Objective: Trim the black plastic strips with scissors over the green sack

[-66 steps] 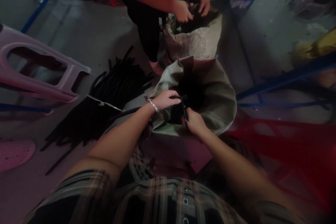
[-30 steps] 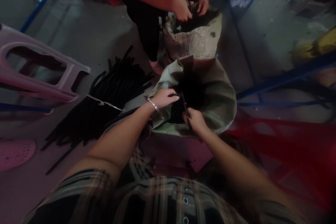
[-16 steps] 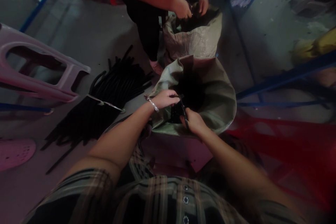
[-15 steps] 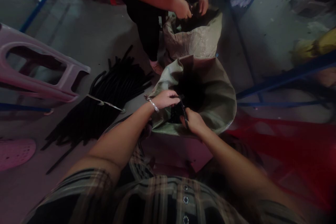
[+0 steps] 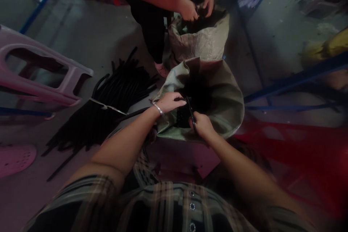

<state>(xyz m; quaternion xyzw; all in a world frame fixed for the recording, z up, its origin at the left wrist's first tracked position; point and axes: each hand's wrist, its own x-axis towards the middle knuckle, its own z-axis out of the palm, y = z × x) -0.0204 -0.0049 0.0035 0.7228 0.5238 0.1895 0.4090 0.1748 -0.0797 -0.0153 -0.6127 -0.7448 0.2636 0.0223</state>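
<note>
Over the gaping mouth of a greenish-beige woven sack [image 5: 227, 106], the person's left hand [image 5: 171, 102] is narrowed to a pinch, thumb and fingers holding a slim black flexible tube [image 5: 179, 98] whose far end is hard to make out against the dark interior. A shiny silver bracelet [image 5: 157, 108] circles that wrist. The right hand [image 5: 202, 124] is curled around a pair of black-handled scissors [image 5: 193, 120], the blades angled up and away, close to the left fingertips; whether they touch the tube cannot be told.

Well to the left, on the grey floor [image 5: 81, 40], lies a thick bundle of long black tubes [image 5: 94, 121], bound across by a thin pale strap [image 5: 104, 107]. Beyond it to the left is a pinkish-white plastic stool [image 5: 66, 94], with a pink perforated clog [image 5: 19, 160] nearer the person. Just beyond the front sack stands a wrinkled pale woven sack [image 5: 199, 45], where a co-worker's two hands [image 5: 189, 9] meet over its rim.
</note>
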